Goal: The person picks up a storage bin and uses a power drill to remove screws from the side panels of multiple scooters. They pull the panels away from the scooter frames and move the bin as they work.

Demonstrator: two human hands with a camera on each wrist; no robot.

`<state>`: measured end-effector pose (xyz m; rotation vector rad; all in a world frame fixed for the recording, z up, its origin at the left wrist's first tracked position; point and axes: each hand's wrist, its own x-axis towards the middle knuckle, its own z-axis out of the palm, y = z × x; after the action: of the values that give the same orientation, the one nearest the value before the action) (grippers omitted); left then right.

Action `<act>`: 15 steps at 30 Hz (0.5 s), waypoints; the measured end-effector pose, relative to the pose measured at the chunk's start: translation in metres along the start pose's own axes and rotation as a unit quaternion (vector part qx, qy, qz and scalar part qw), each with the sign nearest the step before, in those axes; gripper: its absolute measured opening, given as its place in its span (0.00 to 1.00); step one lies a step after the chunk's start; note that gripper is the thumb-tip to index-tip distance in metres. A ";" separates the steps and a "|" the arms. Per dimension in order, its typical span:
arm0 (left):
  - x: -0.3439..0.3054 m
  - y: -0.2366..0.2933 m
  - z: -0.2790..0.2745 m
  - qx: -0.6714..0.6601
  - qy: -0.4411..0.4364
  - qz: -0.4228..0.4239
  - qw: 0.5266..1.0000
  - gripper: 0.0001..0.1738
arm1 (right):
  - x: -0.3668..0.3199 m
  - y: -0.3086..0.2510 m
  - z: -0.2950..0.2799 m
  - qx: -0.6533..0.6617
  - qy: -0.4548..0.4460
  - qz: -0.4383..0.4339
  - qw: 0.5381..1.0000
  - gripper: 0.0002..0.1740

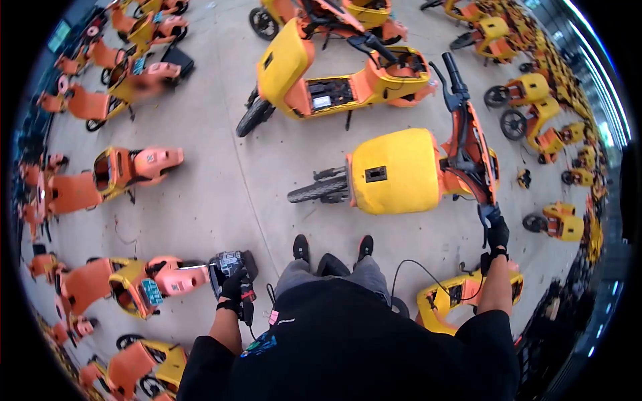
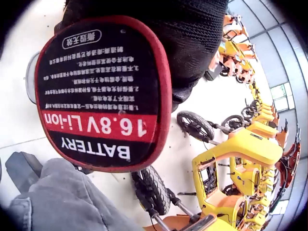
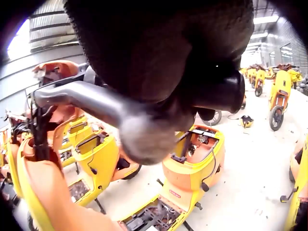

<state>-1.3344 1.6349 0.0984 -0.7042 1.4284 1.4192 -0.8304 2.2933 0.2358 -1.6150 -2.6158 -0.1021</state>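
In the head view my gloved left hand (image 1: 233,286) grips a cordless drill (image 1: 231,263), whose thin silver front end points left. The left wrist view looks straight at the drill's red-rimmed battery (image 2: 103,96), labelled 16.8V Li-ion, below the black glove (image 2: 192,53). Out to the right, my gloved right hand (image 1: 498,235) holds the near end of the handlebar (image 1: 478,194) on a yellow and orange scooter (image 1: 398,172). A black brake lever (image 3: 84,96) reaches out from under that hand in the right wrist view. The right fingertips are mostly hidden there.
Another scooter (image 1: 341,83) with an open floor compartment stands just ahead. More orange scooters (image 1: 107,180) line the left side. One yellow scooter (image 1: 441,304) with a loose black cable stands close at my right. My shoes (image 1: 301,247) are on the grey concrete floor (image 1: 221,200).
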 end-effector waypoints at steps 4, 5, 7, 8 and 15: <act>-0.034 -0.027 -0.010 -0.020 0.083 0.047 0.995 0.12 | 0.062 0.020 0.020 0.056 -0.050 0.100 0.992 0.17; -0.035 -0.043 -0.020 -0.043 0.105 0.016 0.993 0.10 | 0.078 0.026 0.029 0.058 -0.045 0.107 0.992 0.17; -0.049 -0.061 -0.021 -0.106 0.124 0.000 0.987 0.08 | 0.111 0.022 0.034 0.019 -0.022 0.080 0.996 0.13; -0.059 -0.073 -0.015 -0.114 0.138 0.003 0.984 0.08 | 0.124 0.015 0.029 0.022 -0.009 0.073 0.997 0.12; -0.076 -0.124 0.025 -0.208 0.122 -0.011 0.970 0.06 | 0.123 0.028 0.028 0.159 -0.044 -0.010 0.986 0.12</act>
<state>-1.1892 1.6224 0.1205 -1.1912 1.3086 1.6807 -0.8613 2.4174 0.2195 -1.5126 -2.5455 0.3755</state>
